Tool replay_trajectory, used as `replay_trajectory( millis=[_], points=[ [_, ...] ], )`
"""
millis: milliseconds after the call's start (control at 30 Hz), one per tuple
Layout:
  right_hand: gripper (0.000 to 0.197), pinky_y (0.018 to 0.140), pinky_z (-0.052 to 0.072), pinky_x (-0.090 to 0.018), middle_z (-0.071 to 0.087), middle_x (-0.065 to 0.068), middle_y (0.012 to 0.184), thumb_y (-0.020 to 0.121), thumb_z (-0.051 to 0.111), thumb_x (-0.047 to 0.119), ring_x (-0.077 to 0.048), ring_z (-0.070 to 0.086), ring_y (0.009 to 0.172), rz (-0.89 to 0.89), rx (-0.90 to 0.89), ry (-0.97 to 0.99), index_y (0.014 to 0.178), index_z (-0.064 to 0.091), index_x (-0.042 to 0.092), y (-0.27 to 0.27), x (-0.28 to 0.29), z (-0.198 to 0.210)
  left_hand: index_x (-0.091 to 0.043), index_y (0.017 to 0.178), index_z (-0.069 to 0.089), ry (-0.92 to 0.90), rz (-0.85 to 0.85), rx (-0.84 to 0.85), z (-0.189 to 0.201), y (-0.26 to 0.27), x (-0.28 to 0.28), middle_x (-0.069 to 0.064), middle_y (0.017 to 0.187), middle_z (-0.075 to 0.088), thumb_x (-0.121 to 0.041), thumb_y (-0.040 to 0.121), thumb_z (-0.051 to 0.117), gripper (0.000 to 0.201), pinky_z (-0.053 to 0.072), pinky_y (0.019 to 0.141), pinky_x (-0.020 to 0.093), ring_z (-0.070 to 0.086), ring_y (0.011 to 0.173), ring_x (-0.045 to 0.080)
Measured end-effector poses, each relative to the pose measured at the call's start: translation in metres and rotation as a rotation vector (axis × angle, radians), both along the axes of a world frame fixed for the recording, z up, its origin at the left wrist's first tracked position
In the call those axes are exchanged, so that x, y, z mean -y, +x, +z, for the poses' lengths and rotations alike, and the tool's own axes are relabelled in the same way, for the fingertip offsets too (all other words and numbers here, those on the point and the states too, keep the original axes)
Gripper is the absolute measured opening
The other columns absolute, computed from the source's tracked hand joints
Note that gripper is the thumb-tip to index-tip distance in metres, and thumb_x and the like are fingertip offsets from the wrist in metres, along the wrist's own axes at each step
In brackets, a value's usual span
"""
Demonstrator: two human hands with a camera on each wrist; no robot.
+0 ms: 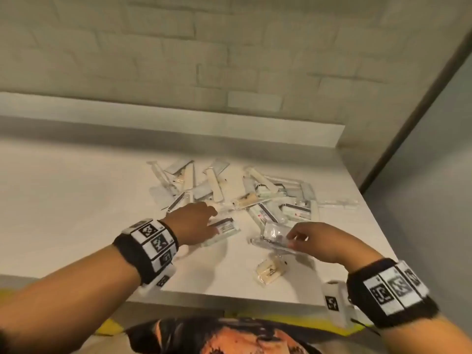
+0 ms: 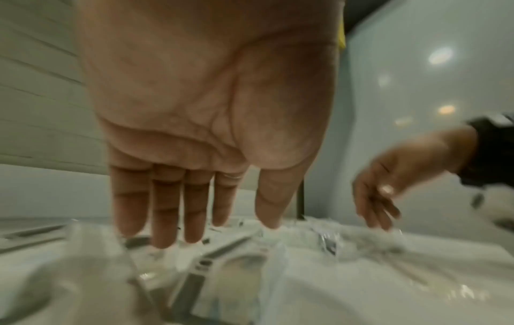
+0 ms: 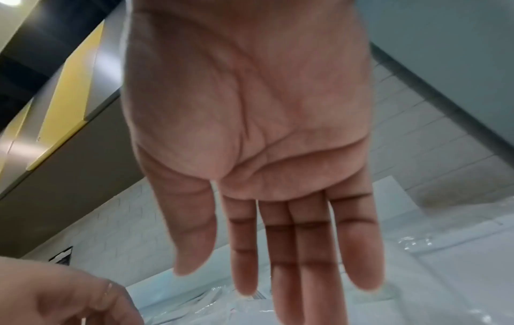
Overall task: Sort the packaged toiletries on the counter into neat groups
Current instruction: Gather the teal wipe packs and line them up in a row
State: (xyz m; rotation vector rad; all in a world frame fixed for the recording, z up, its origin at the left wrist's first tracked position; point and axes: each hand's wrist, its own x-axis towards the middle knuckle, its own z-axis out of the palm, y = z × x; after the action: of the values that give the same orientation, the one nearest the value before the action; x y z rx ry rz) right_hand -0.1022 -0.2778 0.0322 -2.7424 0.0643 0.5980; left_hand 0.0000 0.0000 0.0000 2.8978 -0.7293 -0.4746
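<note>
A loose pile of packaged toiletries (image 1: 242, 192) lies on the white counter (image 1: 76, 200): long cream sticks, flat sachets and small white tubes in clear wrap. My left hand (image 1: 209, 221) reaches over the pile's near left side with its fingers (image 2: 164, 220) straight, hovering just above a white tube packet (image 1: 226, 227). My right hand (image 1: 296, 237) is flat and spread, its fingertips (image 3: 303, 285) at a crinkled clear packet (image 1: 274, 237). Neither hand grips anything. A small yellowish soap packet (image 1: 270, 270) lies alone near the front edge.
A low upstand (image 1: 178, 123) and a white brick wall close the back of the counter. A grey panel (image 1: 434, 175) stands past its right edge. The front edge (image 1: 229, 297) runs just before my body. Bare counter spreads to the left of the pile.
</note>
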Motion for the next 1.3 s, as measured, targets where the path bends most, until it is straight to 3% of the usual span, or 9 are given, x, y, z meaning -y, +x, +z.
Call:
replay_trajectory(
  millis=[133, 267, 467, 567, 700, 833, 1000, 1167, 1300],
  points=[
    [0.026, 0.082, 0.048, -0.028, 0.063, 0.004, 0.117, 0.096, 0.048, 0.031, -0.014, 0.06, 0.095, -0.065, 0.093, -0.079, 0.118, 0.061, 0.027, 0.033, 0.01, -0.012, -0.019, 0.133, 0.042, 0.137, -0.023, 0.063, -0.014, -0.003, 0.02, 0.005, 0.126, 0.052, -0.051, 0.082, 0.056, 0.062, 0.044, 0.094, 0.038, 0.052, 0.115, 0.026],
    [0.049, 0.09, 0.047, -0.033, 0.055, -0.001, 0.133, 0.087, 0.057, 0.029, -0.024, 0.055, 0.113, -0.114, 0.196, -0.216, 0.136, 0.048, 0.028, 0.066, 0.032, -0.038, -0.018, 0.132, 0.043, 0.141, -0.016, 0.102, -0.021, 0.001, 0.03, 0.005, 0.123, 0.052, -0.045, 0.082, 0.06, 0.059, 0.043, 0.091, 0.037, 0.054, 0.112, 0.026],
    [0.049, 0.092, 0.038, -0.038, 0.055, -0.003, 0.12, 0.081, 0.066, 0.044, -0.025, 0.046, 0.111, 0.051, 0.232, -0.419, 0.124, 0.054, 0.024, 0.085, 0.043, -0.055, -0.013, 0.122, 0.043, -0.125, 0.056, 0.063, -0.012, 0.005, 0.043, 0.005, 0.12, 0.039, -0.028, 0.076, 0.062, 0.052, 0.047, 0.089, 0.037, 0.051, 0.109, 0.027],
    [0.051, 0.086, 0.039, -0.037, 0.054, -0.002, 0.112, 0.075, 0.067, 0.049, -0.025, 0.048, 0.105, 0.013, 0.276, -0.308, 0.115, 0.051, 0.021, 0.097, 0.047, -0.046, -0.02, 0.121, 0.04, -0.2, -0.048, 0.048, -0.006, 0.01, 0.068, 0.0, 0.115, 0.045, -0.031, 0.074, 0.066, 0.055, 0.048, 0.086, 0.037, 0.054, 0.101, 0.022],
    [0.047, 0.066, 0.045, -0.033, 0.059, -0.003, 0.097, 0.072, 0.072, 0.027, -0.023, 0.057, 0.083, -0.146, 0.325, -0.079, 0.106, 0.041, 0.02, 0.119, 0.051, -0.03, -0.023, 0.134, 0.043, -0.123, -0.297, 0.063, -0.006, 0.017, 0.108, -0.003, 0.13, 0.049, -0.039, 0.082, 0.064, 0.058, 0.046, 0.093, 0.036, 0.054, 0.107, 0.021],
    [0.044, 0.077, 0.05, -0.035, 0.06, -0.005, 0.105, 0.072, 0.068, 0.034, -0.026, 0.059, 0.091, -0.107, 0.302, -0.16, 0.11, 0.049, 0.022, 0.147, 0.048, -0.023, -0.026, 0.134, 0.048, -0.02, -0.418, 0.062, -0.007, 0.023, 0.13, -0.004, 0.134, 0.051, -0.036, 0.085, 0.057, 0.051, 0.046, 0.094, 0.034, 0.057, 0.11, 0.023],
    [0.045, 0.092, 0.048, -0.033, 0.06, 0.005, 0.125, 0.082, 0.067, 0.028, -0.02, 0.059, 0.108, 0.006, 0.23, -0.131, 0.126, 0.056, 0.03, 0.168, 0.036, -0.033, -0.027, 0.115, 0.059, 0.034, -0.415, 0.246, -0.002, 0.026, 0.136, -0.003, 0.111, 0.063, -0.049, 0.08, 0.06, 0.042, 0.044, 0.091, 0.036, 0.055, 0.107, 0.026],
    [0.041, 0.081, 0.051, -0.033, 0.066, 0.011, 0.112, 0.073, 0.066, 0.037, -0.016, 0.06, 0.097, 0.153, 0.269, -0.199, 0.111, 0.055, 0.047, 0.178, 0.032, -0.04, -0.027, 0.127, 0.054, -0.137, -0.277, 0.194, 0.008, 0.023, 0.127, 0.005, 0.114, 0.052, -0.041, 0.076, 0.065, 0.054, 0.051, 0.081, 0.035, 0.059, 0.094, 0.026],
    [0.068, 0.088, 0.042, -0.034, 0.055, -0.001, 0.122, 0.08, 0.063, 0.045, -0.023, 0.054, 0.11, 0.383, 0.34, -0.455, 0.141, 0.035, 0.048, 0.184, 0.039, -0.016, -0.033, 0.136, 0.045, -0.246, -0.092, 0.244, 0.035, 0.03, 0.101, 0.0, 0.119, 0.049, -0.038, 0.078, 0.062, 0.061, 0.054, 0.078, 0.033, 0.062, 0.093, 0.021]
  ],
)
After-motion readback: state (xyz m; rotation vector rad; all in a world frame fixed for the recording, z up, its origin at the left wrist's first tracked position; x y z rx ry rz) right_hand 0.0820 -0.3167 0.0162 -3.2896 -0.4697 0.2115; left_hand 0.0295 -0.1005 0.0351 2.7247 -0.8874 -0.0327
